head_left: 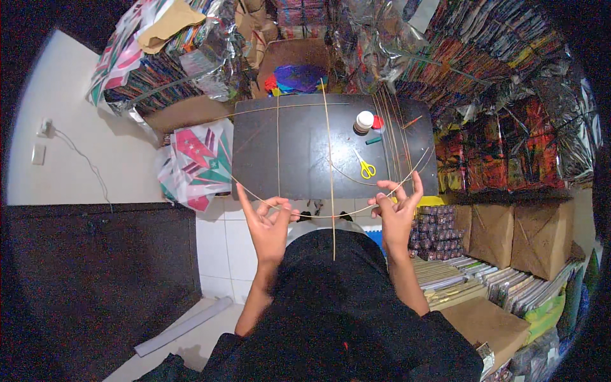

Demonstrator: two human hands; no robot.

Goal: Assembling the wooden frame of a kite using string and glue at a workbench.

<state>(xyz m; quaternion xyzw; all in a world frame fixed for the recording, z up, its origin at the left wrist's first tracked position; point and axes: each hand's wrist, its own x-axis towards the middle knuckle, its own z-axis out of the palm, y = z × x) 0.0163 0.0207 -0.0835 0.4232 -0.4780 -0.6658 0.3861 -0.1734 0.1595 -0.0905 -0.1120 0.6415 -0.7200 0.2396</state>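
Observation:
My left hand (pixel 268 224) and my right hand (pixel 396 215) are raised at the table's near edge. Between them a thin bamboo-like stick (pixel 316 217) bends in a shallow curve, its ends rising past my fingers. Each hand pinches it between thumb and fingers, index finger stretched along it. A longer straight stick (pixel 328 140) crosses the curve near its middle, running from over the table toward my lap. Whether the two are tied at the crossing is too small to tell. Yellow-handled scissors (pixel 368 169) lie on the dark table (pixel 299 149), left of my right hand.
On the table are a white-capped bottle (pixel 364 121), a red item (pixel 378 122), a small green piece (pixel 373 141) and several loose sticks (pixel 278 146). Printed sheets (pixel 200 159) hang at the table's left. Wrapped stacks (pixel 471 57) and brown packages (pixel 541 239) crowd the back and right.

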